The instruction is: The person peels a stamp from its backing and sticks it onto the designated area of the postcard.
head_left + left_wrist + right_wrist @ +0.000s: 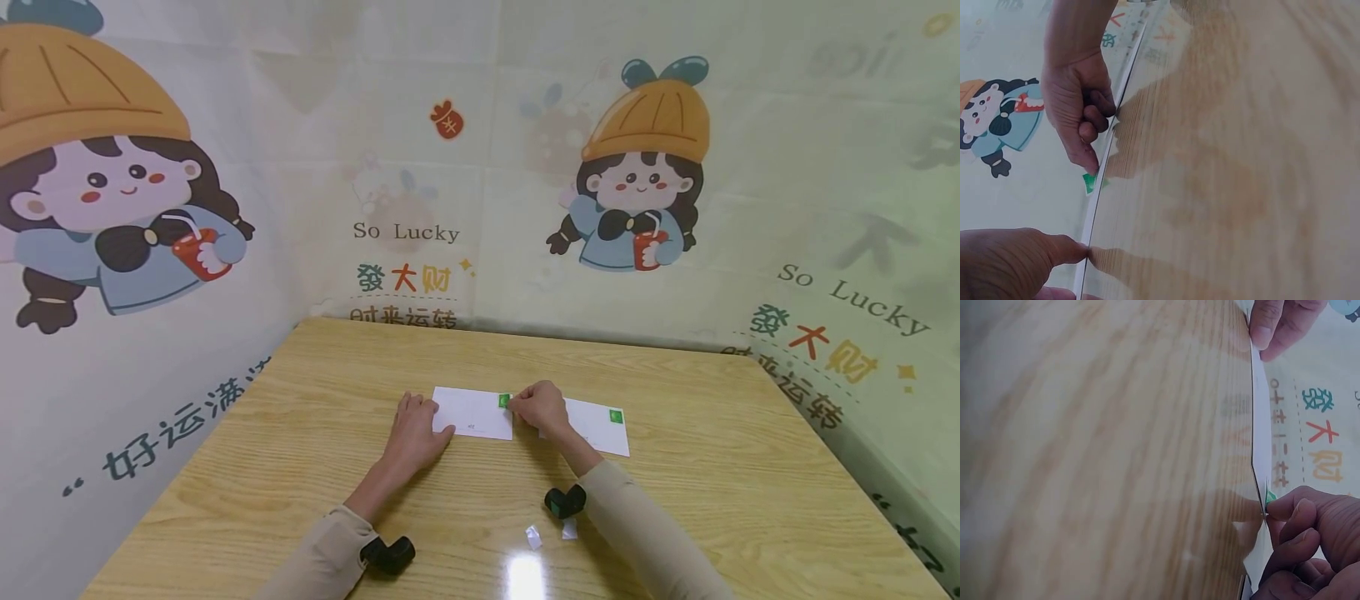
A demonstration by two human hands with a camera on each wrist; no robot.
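Observation:
A white envelope lies flat on the wooden table, and at its upper right corner is a green stamp. My right hand pinches the stamp's right edge between thumb and forefinger, its other fingers curled. At the envelope's left end rests my left hand, thumb on the lower edge and fingers stretched along the upper left. Partly under my right hand is a second white envelope bearing its own green stamp. In the left wrist view the stamp shows under the right fingertips.
Two small pale paper scraps lie near the front of the table, one close to the right wrist's black camera. Another black camera sits on the left wrist. A printed cloth hangs behind the table's back edge.

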